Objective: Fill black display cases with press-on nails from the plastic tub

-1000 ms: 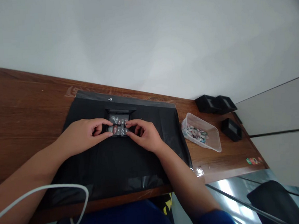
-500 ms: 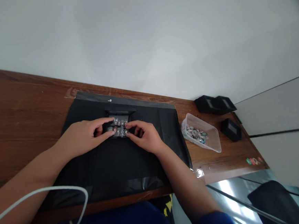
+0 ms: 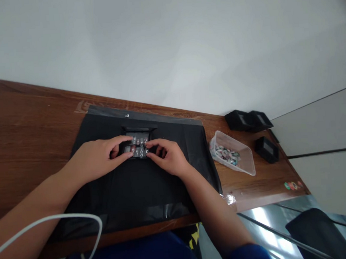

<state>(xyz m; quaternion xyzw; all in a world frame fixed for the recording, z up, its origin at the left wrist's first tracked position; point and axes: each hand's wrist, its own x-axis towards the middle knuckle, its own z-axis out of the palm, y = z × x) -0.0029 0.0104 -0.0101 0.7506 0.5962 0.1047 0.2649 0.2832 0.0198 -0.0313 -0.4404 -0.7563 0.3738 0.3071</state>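
Note:
A small black box (image 3: 140,129) lies on a black mat (image 3: 130,192) with its lid raised at the back. Shiny press-on nails (image 3: 137,152) sit in two rows at the box, silvery and clear with some reddish ones. From the left, the thumb and index finger of my left hand (image 3: 94,159) grip the edge of the nail set. My right hand (image 3: 171,158) pinches its right edge, other fingers curled in. Fingertips cover the outer nails, and whether the set rests fully in the box is hard to see.
Right of the mat, a clear plastic tub (image 3: 243,156) holds many small nail pieces. Several black boxes (image 3: 267,149) stand further right near the wall. A white cable (image 3: 78,215) loops over my left forearm. The wooden table's (image 3: 23,133) front edge runs close to my body.
Hardly anything differs. Both hands keep their places at the two sides of the nails, with only a tiny shift of the fingers and the view.

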